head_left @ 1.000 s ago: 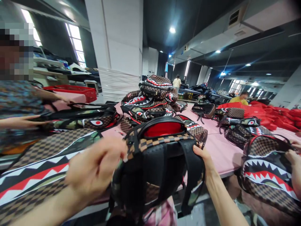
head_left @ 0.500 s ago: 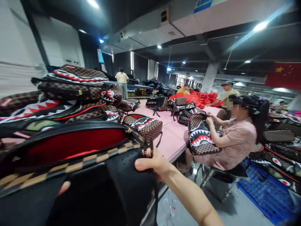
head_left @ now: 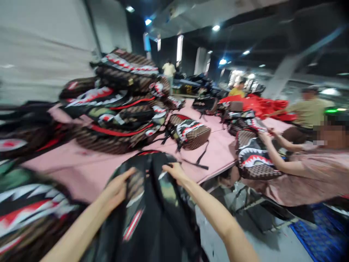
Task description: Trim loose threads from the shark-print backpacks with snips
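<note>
A black backpack (head_left: pixel 152 225) with patterned shoulder straps stands in front of me at the table edge, its strap side towards me. My left hand (head_left: pixel 118 189) is closed on the upper part of its left strap, the thumb lying along the top. On the other strap, my right hand (head_left: pixel 176 173) grips near the top, fingers curled behind. Both hands are a little blurred, and the far side of the backpack is hidden. Just beyond, a checkered backpack with a shark-mouth print (head_left: pixel 195 134) lies on the pink table (head_left: pixel 220 145).
Several shark-print backpacks are piled (head_left: pixel 120 109) at the left back. Another shark-print bag (head_left: pixel 35 211) fills the lower left. A seated person (head_left: pixel 308 167) at the right handles a checkered backpack (head_left: pixel 253 154). Red material (head_left: pixel 256 105) lies farther back. A blue crate (head_left: pixel 319 229) stands on the floor.
The backpack has turned and moved lower; its red-lined opening has given way to the strap side. My left hand has come into fuller view. The view has swung left.
</note>
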Demonstrator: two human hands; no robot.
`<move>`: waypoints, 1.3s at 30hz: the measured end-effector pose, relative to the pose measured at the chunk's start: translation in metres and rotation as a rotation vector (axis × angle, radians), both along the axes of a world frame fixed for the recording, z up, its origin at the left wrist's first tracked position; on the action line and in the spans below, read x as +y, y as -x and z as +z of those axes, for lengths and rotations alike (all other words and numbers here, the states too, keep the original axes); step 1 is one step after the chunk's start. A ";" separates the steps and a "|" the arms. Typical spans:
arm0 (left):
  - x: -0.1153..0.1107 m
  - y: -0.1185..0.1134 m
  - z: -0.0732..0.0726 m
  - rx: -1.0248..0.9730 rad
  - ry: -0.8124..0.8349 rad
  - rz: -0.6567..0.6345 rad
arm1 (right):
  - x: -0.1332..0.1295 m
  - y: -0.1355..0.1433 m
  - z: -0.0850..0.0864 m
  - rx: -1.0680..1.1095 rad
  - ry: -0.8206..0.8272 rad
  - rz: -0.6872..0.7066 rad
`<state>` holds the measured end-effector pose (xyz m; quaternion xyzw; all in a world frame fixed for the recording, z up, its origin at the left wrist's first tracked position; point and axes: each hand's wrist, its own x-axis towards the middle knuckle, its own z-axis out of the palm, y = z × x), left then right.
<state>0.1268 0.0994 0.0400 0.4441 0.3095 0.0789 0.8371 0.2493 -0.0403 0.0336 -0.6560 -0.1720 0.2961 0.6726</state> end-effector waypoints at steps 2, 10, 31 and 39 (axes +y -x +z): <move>-0.009 0.027 -0.033 0.037 0.184 -0.014 | -0.015 0.010 -0.049 0.052 0.075 0.003; -0.032 0.050 -0.086 -0.035 0.299 0.005 | -0.033 0.002 -0.115 0.061 0.178 -0.017; -0.063 0.062 -0.089 0.016 0.231 0.291 | -0.033 0.127 -0.072 -0.720 0.272 0.289; -0.066 0.063 -0.077 -0.013 0.353 0.224 | -0.128 0.156 -0.053 -0.212 0.322 0.720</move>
